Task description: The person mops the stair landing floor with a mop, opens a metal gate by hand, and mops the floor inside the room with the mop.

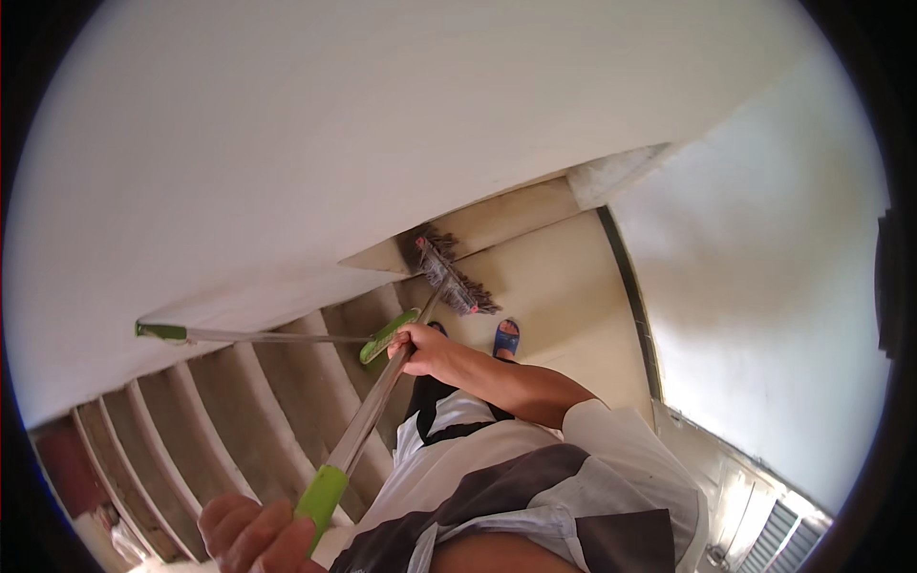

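I hold a mop by its long metal pole (367,419), which slants across the view. My left hand (254,533), partly cut off by the lower edge, is closed about the upper end by the green grip (320,501). Farther down the pole, my right hand (419,349) wraps around the metal. The mop head (448,279), dark grey and stringy with pink end pieces, rests on the landing at the corner of the steps. Just beyond my right hand is the green head (390,336) of another long-handled cleaning tool; its exact kind is unclear.
That tool's green grip (161,331) is by the white wall (215,179). Concrete stairs (243,422) run along the left. My foot in a blue sandal (507,336) stands on the landing (566,279). A dark baseboard (630,294) borders the right wall (759,286).
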The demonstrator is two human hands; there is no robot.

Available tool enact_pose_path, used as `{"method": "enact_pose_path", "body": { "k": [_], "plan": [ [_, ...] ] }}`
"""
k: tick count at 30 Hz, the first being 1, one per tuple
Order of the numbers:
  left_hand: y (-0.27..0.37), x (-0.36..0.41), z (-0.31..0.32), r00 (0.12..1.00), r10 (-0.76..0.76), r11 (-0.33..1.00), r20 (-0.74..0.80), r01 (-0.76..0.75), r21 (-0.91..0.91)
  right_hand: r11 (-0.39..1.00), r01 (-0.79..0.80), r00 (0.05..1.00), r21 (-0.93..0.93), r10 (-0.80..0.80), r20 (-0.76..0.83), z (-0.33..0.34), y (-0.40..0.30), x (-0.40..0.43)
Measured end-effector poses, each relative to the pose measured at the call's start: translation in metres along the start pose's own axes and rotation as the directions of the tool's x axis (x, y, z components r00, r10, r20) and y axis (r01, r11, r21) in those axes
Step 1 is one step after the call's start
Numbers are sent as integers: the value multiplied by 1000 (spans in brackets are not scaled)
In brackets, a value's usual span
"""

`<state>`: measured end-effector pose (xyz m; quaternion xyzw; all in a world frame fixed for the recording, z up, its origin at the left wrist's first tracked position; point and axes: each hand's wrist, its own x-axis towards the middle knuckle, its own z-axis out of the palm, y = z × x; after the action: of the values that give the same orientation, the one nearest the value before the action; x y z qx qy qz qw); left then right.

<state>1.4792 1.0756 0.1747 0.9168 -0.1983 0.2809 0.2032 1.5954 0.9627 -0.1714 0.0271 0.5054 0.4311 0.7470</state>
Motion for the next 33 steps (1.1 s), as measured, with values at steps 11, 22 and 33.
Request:
{"method": "enact_pose_path", "body": {
  "k": [11,22,33],
  "plan": [
    [-12,-28,114,981,39,966,190,11,-257,881,462,887,102,-455,-86,-31,-159,-79],
    [-14,-53,164,890,-418,839,181,455,-299,765,634,773,113,-624,-110,-28,-194,-57],
    [-15,-27,165,804,-409,898,431,438,33,767,629,723,-128,-637,-268,-27,-206,-21]
  ]
}}
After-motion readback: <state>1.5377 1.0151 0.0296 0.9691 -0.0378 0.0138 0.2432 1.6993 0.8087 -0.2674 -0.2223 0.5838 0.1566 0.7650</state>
